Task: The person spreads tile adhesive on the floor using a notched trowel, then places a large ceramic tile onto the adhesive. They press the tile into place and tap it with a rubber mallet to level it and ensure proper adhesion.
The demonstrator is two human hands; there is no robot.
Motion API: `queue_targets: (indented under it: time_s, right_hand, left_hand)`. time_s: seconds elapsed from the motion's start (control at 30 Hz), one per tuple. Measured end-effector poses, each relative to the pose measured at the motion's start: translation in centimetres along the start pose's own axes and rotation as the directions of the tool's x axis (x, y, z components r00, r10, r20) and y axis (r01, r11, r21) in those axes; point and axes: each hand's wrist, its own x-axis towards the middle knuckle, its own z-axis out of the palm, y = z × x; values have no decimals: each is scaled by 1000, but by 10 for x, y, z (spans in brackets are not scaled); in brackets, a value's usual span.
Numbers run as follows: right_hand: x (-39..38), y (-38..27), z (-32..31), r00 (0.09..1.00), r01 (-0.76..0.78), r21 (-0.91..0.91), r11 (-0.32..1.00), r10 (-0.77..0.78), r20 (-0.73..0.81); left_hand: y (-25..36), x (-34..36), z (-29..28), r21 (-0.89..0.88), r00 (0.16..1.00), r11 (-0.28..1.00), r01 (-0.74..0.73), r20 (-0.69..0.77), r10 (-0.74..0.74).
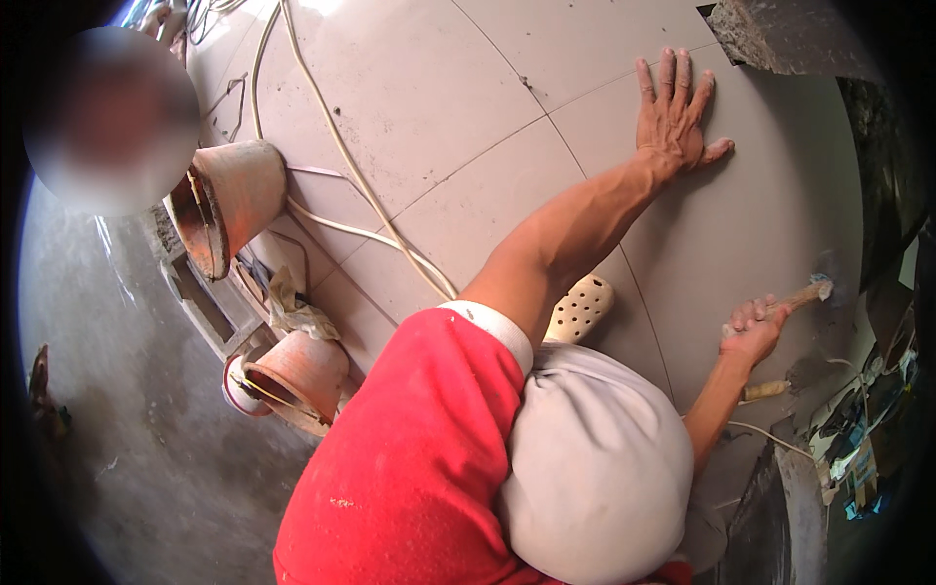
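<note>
My left hand (673, 115) lies flat on a large beige floor tile (780, 175), fingers spread and nothing in them. Its arm reaches far forward from a red sleeve with a white cuff. Off to the right, my right hand (756, 330) is closed around a rough wooden handle (805, 294), whose crusted, pale end points up and right. The rest of that tool is hidden by my fist. A pale grey rounded bulk of cloth (600, 458), seemingly my bent knee, covers part of my right arm. Beyond it shows a cream clog with holes (582, 307).
Two dirty orange buckets, one farther (244, 190) and one nearer (307, 370), lie tipped at left. Pale cables (341, 146) cross the tiles. A yellowish handle-like piece (765, 390) lies below my right wrist. Rubbish (858, 458) is heaped at right. A blurred patch hides the upper left.
</note>
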Motion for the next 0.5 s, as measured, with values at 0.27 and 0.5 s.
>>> queue_targets:
  time_s: [0.27,0.5]
  right_hand:
    - [-6,7,11,999,-33,20,999,32,43]
    - [-12,6,10,993,-53,70,996,45,108]
  left_hand:
    - [-1,1,1,-52,1000,999,7,-4,-7]
    - [1,1,-9,-39,999,999,5,36,-3]
